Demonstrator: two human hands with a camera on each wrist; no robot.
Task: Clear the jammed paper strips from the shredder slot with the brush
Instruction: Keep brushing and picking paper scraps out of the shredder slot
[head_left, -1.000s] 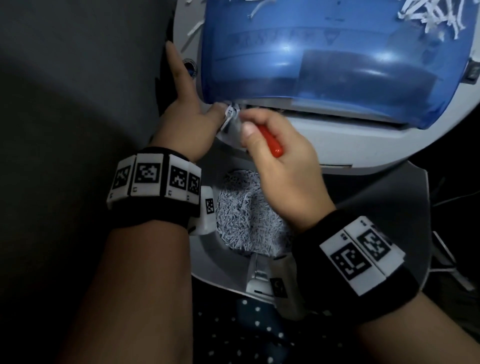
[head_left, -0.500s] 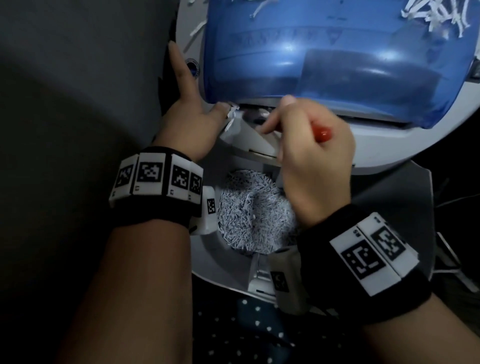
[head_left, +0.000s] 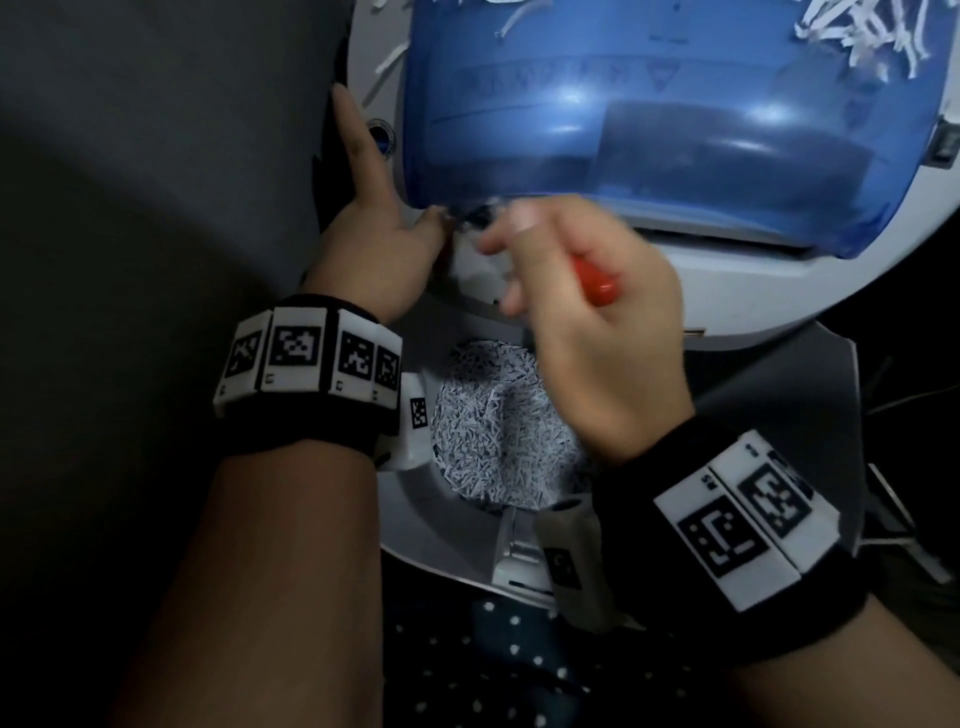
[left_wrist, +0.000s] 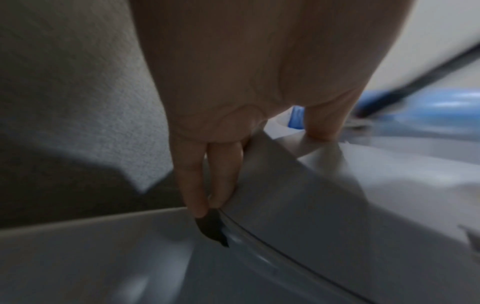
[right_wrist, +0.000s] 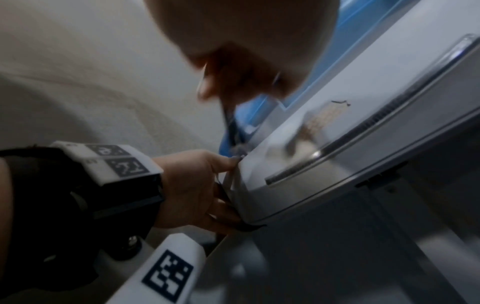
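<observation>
the right hand (head_left: 587, 322) grips the red-handled brush (head_left: 595, 283), its tip at the shredder (head_left: 597, 104) slot's left end. the left hand (head_left: 374, 244), fingers straight, steadies the housing; a hard poke could pack the jammed strips deeper.

Dim pics, wrist views blurry, prob. motion.

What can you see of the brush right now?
Only parts of the brush show. In the head view a glossy red handle end sticks out of the right hand, whose fingers curl round it. In the right wrist view a thin dark shaft runs from the fingers down to the left end of the shredder, below its blue cover. The tip is blurred, so bristles and contact cannot be made out.
</observation>
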